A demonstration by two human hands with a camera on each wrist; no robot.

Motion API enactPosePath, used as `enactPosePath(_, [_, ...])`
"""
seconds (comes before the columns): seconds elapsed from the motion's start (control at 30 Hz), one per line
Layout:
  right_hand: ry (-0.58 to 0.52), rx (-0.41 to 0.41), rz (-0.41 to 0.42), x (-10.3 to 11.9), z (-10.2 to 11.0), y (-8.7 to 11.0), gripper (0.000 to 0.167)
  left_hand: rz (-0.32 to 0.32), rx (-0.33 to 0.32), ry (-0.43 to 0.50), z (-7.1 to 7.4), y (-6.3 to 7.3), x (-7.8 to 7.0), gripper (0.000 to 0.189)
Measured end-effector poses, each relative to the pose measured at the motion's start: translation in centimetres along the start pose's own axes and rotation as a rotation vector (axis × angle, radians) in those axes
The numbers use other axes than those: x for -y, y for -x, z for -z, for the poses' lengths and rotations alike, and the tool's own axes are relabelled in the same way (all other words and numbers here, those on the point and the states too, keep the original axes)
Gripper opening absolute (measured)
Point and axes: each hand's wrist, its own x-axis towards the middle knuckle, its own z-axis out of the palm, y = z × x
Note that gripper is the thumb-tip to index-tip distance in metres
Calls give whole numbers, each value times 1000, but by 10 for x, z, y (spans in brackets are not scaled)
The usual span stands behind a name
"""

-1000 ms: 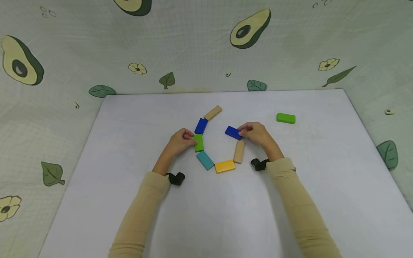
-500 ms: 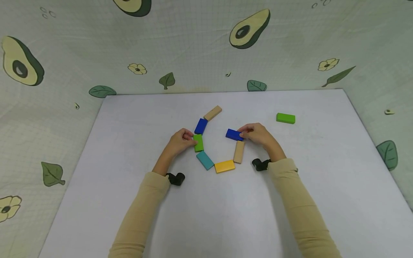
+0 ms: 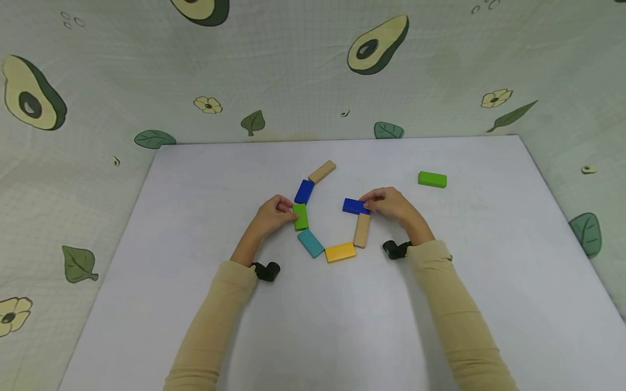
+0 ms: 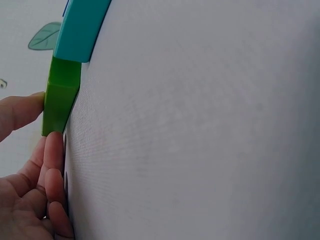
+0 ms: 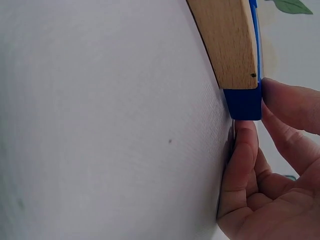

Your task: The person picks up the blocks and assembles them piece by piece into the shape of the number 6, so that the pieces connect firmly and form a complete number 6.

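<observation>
Several rectangular blocks lie flat in an unclosed ring. On its left side my left hand (image 3: pixel 274 215) holds a green block (image 3: pixel 300 216), thumb on it and fingertips at its edge. A teal block (image 4: pixel 82 32) meets that block's near end. Over on the right, my right hand (image 3: pixel 388 202) pinches the right end of a blue block (image 3: pixel 354 206). That block lies crosswise at the far end of a plain wooden block (image 3: pixel 362 231), touching or nearly touching it. Between the teal and wooden blocks sits a yellow block (image 3: pixel 340 252).
Beyond the held green block, the ring continues with a second blue block (image 3: pixel 304 191) and another wooden block (image 3: pixel 322 171). A loose green block (image 3: pixel 432 180) lies at the back right of the white table (image 3: pixel 323 326). A patterned cloth (image 3: pixel 303 65) hangs behind.
My right hand has drawn the blue block slightly nearer and turned it more crosswise against the wooden block. The left hand has stayed on the green block.
</observation>
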Motion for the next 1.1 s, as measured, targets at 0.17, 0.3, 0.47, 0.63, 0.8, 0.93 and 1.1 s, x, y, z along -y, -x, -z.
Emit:
enactPosePath(0.17, [-6,1,13,-1,0,0,29,-9,-1,7,0,1,0,35])
enactPosePath(0.3, [-11,-4,16,-1,0,1,29,-11,-1,10,0,1,-1,35])
enactPosePath(0.47, [-37,9,31,-2,1,4,32,-4,4,3,1,2,-2,36])
enactPosePath(0.63, [-97,31,57,-5,5,7,37,-13,7,10,1,4,-4,35])
enactPosePath(0.8, [-87,-20,76,-8,13,11,39,-22,4,17,2,5,-4,34])
enactPosePath(0.93, [-50,-148,81,-9,24,15,38,-20,8,20,1,4,-3,34])
enactPosePath(1.1, [-3,-310,87,-13,43,17,36,-28,8,26,1,3,-2,34])
